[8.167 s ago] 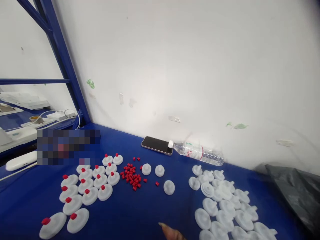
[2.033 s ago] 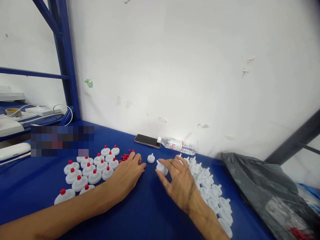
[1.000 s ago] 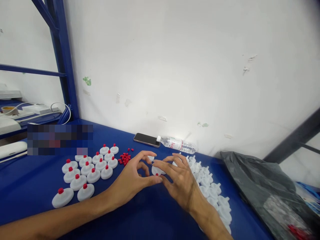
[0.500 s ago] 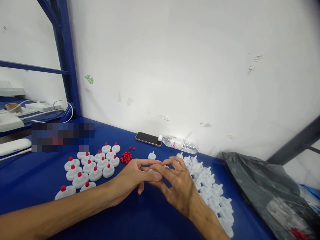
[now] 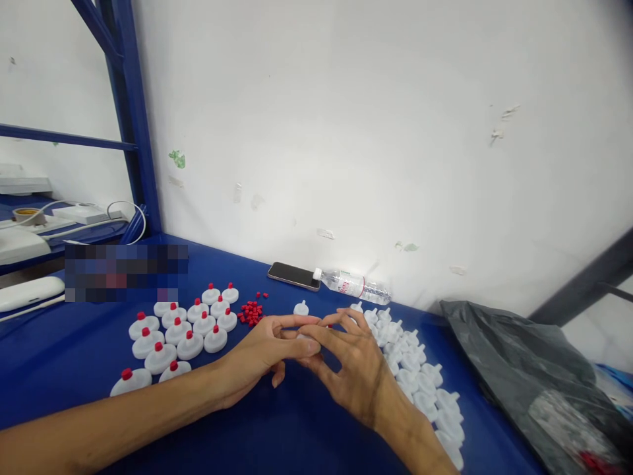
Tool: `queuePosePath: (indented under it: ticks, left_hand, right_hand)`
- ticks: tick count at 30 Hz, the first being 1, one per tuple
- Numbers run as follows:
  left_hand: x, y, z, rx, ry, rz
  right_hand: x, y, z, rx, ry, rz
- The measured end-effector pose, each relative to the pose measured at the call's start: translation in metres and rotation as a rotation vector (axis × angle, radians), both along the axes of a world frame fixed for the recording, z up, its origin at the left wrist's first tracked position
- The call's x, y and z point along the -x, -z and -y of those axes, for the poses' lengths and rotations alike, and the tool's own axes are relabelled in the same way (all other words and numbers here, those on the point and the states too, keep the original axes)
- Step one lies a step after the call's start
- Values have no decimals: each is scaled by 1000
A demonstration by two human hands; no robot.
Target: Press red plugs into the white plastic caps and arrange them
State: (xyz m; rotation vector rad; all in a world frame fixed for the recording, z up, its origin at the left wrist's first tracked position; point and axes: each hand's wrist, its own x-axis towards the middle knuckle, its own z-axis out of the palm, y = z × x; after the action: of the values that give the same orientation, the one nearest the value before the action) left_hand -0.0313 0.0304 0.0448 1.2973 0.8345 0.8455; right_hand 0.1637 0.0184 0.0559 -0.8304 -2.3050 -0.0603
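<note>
My left hand point(image 5: 257, 356) and my right hand point(image 5: 349, 366) meet over the middle of the blue table point(image 5: 74, 369). Their fingertips pinch together around a white disc-shaped plastic part point(image 5: 307, 338) that is mostly hidden by the fingers. A small pile of red caps point(image 5: 250, 312) lies just beyond my left hand. To the left stand several white parts with red caps point(image 5: 185, 333). To the right lies a heap of uncapped white parts point(image 5: 415, 376). One lone white part point(image 5: 300, 308) sits behind my fingers.
A phone point(image 5: 293, 276) and a lying water bottle point(image 5: 352, 285) rest against the white wall. A dark plastic bag point(image 5: 524, 376) covers the table's right end. A blue rack post point(image 5: 129, 112) and a shelf with cables point(image 5: 74, 221) stand at the left.
Two seconds ago both hands lay flat on the table, the right on a white part. They have since lifted it and closed their fingers together around it.
</note>
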Motion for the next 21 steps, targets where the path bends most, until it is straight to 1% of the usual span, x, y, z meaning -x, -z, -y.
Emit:
queuePosePath:
  ticks: [3, 5, 6, 8, 9, 10, 12, 15, 18, 21]
  left_hand:
    - [-2, 3, 1, -151, -83, -90]
    - [-1, 3, 2, -310, -170, -178]
    - [0, 2, 2, -439, -223, -295]
    - [3, -1, 2, -723, -320, -634]
    - [6, -2, 0, -837, -344, -800]
    - [8, -4, -2, -911, -349, -931]
    - [12, -8, -6, -963, -318, -1085]
    - [15, -9, -13, -964, -270, -1239]
    - [17, -6, -16, -958, -224, -1369]
    - [17, -2, -17, -954, -178, -1445]
  right_hand:
    - [1, 0, 0, 29, 21, -27]
    - [1, 1, 0, 51, 51, -36]
    - [0, 2, 0, 56, 68, -36]
    - [-1, 4, -1, 53, 97, -23]
    - [-2, 5, -2, 47, 106, -13]
    - [-2, 7, -3, 44, 109, 3]
    - [-3, 9, -4, 51, 108, 35]
    - [-1, 12, -5, 87, 119, 75]
    - [0, 15, -4, 123, 121, 102]
    - [0, 18, -5, 134, 114, 119]
